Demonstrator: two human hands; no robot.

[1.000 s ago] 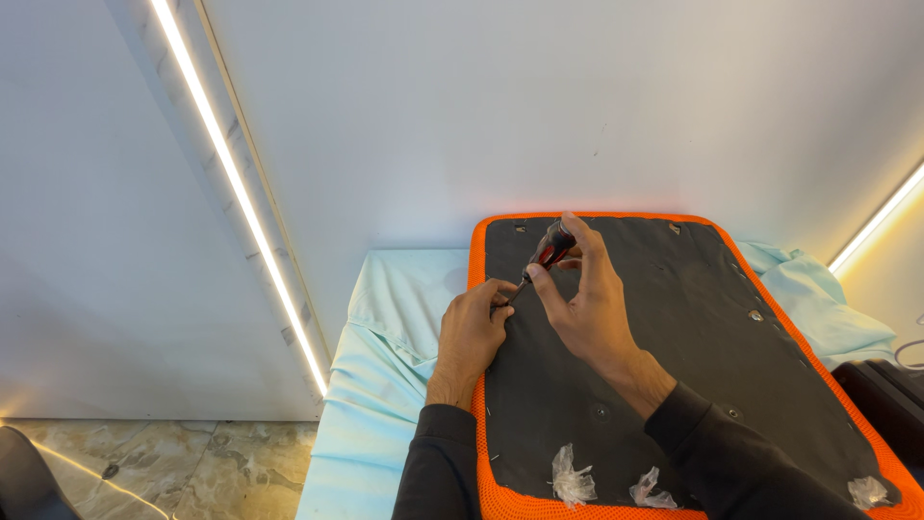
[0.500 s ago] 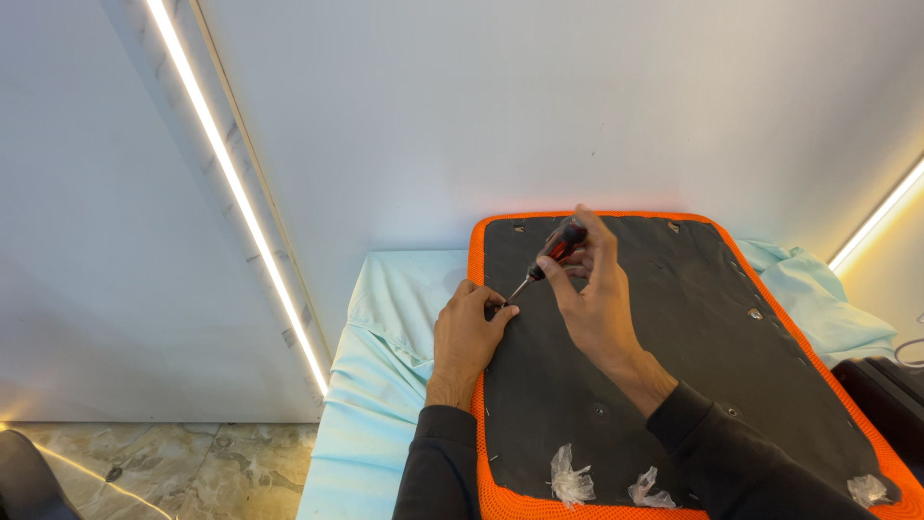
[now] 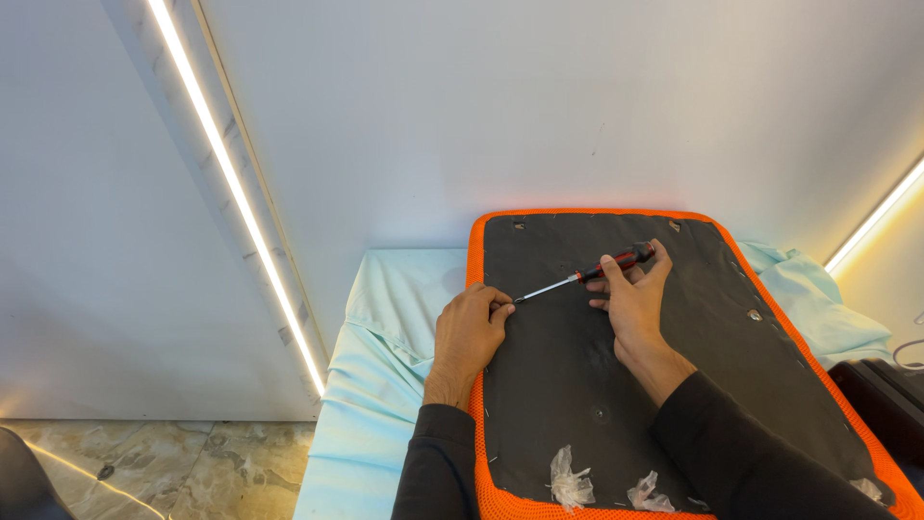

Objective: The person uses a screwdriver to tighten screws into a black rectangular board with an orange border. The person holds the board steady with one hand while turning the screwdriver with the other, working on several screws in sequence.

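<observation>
A black panel with an orange mesh border (image 3: 577,385) lies flat on a pale blue cloth. My left hand (image 3: 468,334) rests on its left edge, fingers curled and pinching at the black fabric near the border. My right hand (image 3: 631,300) holds a screwdriver (image 3: 587,275) with a red and black handle. The tool lies low and nearly level, its metal tip pointing left to just beside my left fingertips. Small metal staples run along the panel's left edge.
The pale blue cloth (image 3: 375,385) covers the surface under the panel. Crumpled bits of clear plastic (image 3: 570,483) lie on the panel's near end. A white wall with a lit strip (image 3: 231,183) rises behind. A dark object (image 3: 890,395) sits at the right; marbled floor shows lower left.
My right hand has drawn back to the right and tilted the screwdriver from steep to nearly level. The tip stays near my left fingers. My left hand has barely moved.
</observation>
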